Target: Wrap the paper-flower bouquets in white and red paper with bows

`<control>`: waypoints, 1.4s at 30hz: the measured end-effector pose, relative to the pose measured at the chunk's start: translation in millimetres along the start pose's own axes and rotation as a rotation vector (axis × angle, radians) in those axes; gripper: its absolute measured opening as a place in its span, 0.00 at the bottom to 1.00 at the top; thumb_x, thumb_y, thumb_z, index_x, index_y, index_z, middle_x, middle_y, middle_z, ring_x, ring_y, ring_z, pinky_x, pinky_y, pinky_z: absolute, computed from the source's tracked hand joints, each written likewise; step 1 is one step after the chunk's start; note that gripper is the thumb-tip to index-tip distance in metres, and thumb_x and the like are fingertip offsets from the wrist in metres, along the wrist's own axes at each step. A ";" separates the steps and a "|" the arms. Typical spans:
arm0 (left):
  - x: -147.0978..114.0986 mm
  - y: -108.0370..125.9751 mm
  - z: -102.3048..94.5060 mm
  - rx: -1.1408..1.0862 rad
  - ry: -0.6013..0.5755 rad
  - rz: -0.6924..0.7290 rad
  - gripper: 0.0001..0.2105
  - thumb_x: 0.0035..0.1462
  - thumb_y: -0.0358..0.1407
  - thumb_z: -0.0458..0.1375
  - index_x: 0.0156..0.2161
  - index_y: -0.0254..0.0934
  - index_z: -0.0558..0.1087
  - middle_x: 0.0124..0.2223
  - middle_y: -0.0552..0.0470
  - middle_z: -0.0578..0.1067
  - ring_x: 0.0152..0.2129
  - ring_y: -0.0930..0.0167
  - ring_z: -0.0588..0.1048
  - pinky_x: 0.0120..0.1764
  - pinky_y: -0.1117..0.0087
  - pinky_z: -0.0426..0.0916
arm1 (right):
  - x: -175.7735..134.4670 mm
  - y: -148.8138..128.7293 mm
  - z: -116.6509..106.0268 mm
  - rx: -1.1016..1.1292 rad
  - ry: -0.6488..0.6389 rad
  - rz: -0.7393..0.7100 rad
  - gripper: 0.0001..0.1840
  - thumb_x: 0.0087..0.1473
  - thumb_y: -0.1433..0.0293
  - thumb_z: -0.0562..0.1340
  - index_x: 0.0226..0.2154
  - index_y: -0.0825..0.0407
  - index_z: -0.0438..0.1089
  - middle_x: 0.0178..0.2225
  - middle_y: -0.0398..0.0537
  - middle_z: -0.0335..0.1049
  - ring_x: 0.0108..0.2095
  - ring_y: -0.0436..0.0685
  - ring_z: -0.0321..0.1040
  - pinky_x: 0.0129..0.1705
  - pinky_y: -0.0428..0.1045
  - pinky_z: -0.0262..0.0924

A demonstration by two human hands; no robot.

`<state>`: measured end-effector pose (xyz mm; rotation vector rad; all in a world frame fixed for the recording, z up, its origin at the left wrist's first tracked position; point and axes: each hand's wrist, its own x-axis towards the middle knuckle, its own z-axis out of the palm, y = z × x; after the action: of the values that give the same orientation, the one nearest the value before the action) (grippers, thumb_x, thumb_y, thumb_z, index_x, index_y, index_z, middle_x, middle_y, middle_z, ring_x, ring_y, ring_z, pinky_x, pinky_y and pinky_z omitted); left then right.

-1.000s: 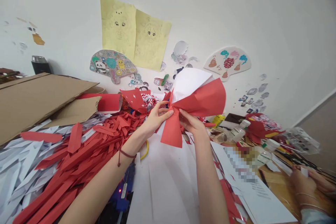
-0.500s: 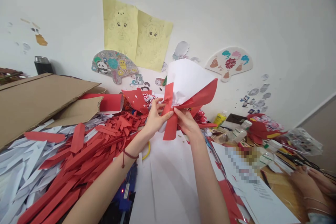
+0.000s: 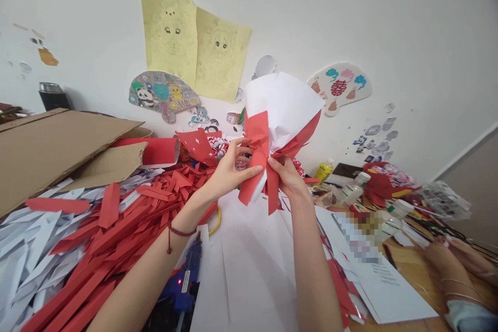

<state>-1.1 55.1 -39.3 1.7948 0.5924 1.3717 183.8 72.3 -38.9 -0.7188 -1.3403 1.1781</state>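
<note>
Raised in front of me is a red and white paper bouquet wrapper (image 3: 288,104), its white sheet fanned out on top and red paper folded around it. It is gathered into a narrow waist, with red tails and a bit of white below. My right hand (image 3: 290,179) grips the waist, thumb in front; its other fingers are mostly hidden behind. My left hand (image 3: 232,168) holds the red side flap, thumb pressed on the front and fingers curved along the left edge. Under the wrapper lie white paper sheets (image 3: 252,259).
Red folded strips (image 3: 128,228) and white strips (image 3: 35,249) are heaped at left beside cardboard (image 3: 62,145). A blue glue gun (image 3: 182,285) with a red light lies near my left forearm. Bottles (image 3: 356,187) stand at right; another person's hands (image 3: 447,264) are there.
The wrapper has turned, so its white inside and red left flap face me more. My left hand has moved down the flap, and my right hand has shifted slightly right with the waist.
</note>
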 end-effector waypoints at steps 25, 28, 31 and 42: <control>-7.1 25.9 -13.4 0.400 -0.115 0.110 0.33 0.58 0.33 0.57 0.66 0.43 0.50 0.65 0.42 0.62 0.61 0.59 0.63 0.57 0.56 0.63 | -3.6 -3.7 20.9 -0.111 0.043 -0.099 0.26 0.40 0.63 0.74 0.44 0.46 0.71 0.44 0.48 0.76 0.49 0.64 0.72 0.48 0.55 0.70; -8.9 27.0 -14.1 0.422 -0.187 0.130 0.42 0.54 0.34 0.61 0.69 0.44 0.45 0.69 0.44 0.55 0.64 0.56 0.58 0.61 0.54 0.59 | -3.2 -4.7 22.2 -0.082 0.095 -0.116 0.27 0.37 0.63 0.75 0.42 0.46 0.72 0.43 0.46 0.76 0.46 0.64 0.73 0.44 0.55 0.72; -10.6 26.3 -16.6 0.459 -0.218 0.142 0.43 0.54 0.32 0.61 0.70 0.45 0.42 0.70 0.46 0.51 0.66 0.56 0.54 0.63 0.55 0.55 | -4.7 -6.8 22.5 -0.081 0.124 -0.115 0.29 0.35 0.63 0.76 0.44 0.45 0.72 0.40 0.45 0.77 0.42 0.63 0.74 0.42 0.54 0.72; -10.8 30.5 -25.8 0.452 -0.298 0.113 0.41 0.55 0.30 0.57 0.70 0.44 0.42 0.69 0.46 0.55 0.64 0.58 0.58 0.61 0.57 0.60 | -5.7 -2.8 20.4 -0.080 0.113 -0.110 0.35 0.36 0.66 0.76 0.49 0.45 0.69 0.40 0.45 0.77 0.42 0.63 0.75 0.41 0.55 0.74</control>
<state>-31.7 37.0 -18.1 2.3741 0.6841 1.0644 165.8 61.6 -35.0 -0.7479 -1.3211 0.9872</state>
